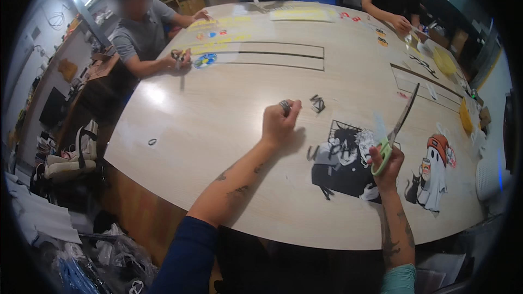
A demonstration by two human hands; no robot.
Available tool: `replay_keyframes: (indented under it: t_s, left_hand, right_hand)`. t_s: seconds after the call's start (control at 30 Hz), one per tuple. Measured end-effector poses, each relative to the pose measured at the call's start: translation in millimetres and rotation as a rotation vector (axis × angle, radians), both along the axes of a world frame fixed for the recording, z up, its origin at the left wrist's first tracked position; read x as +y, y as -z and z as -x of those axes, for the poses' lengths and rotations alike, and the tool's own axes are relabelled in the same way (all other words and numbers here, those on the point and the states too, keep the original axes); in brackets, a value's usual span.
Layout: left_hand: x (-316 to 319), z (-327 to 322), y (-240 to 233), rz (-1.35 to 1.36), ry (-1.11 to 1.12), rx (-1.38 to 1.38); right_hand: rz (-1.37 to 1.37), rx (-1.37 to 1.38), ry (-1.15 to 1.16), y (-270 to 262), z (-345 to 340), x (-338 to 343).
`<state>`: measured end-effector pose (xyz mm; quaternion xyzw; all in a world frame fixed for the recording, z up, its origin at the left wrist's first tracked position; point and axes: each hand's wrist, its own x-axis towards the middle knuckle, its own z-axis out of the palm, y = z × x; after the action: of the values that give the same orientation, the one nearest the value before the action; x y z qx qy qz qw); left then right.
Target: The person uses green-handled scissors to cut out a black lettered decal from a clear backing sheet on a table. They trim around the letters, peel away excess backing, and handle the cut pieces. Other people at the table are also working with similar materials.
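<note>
My right hand (389, 167) holds a pair of scissors (400, 119) by the light green handles, with the blades spread apart. Under it lies a black-and-white cartoon print (341, 171) on clear film, with loose black letter cutouts (340, 151) at its upper left. My left hand (280, 124) is curled above the table, a ring on one finger, thumb against the fingers; nothing shows in its grasp. Just right of its fingertips sits a small heap of dark cut pieces (317, 103). A ghost print (435, 171) with an orange hat and a black cat lies right of my right hand.
The pale wooden table (196, 130) carries a small black oval cutout (152, 142) at left and a long black-lined film strip (282, 55). Across it, one person (143, 28) holds scissors; two others handle film. Yellow trays (444, 60) stand along the right edge.
</note>
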<state>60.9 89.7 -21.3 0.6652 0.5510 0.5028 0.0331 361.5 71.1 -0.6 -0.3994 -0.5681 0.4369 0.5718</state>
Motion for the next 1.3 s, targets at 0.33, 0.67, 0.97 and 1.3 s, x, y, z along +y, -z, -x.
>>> replay_keyframes:
  t_s: [0.33,0.67,0.97,1.3]
  left_hand:
    - [-9,-8,-16,0.06,-0.139,-0.081]
    - [-4,5,-13,0.149,-0.091,-0.367]
    - [0,13,-8,0.234,-0.113,-0.611]
    - [5,11,-5,0.213,-0.077,-0.583]
  right_hand:
    - [-0.141,0.081,-0.192,-1,3,1]
    - [-0.303,-0.044,-0.2,-13,14,-20]
    - [-0.092,-0.196,-0.304,13,7,-36]
    - [-0.116,-0.025,-0.361,24,11,-29]
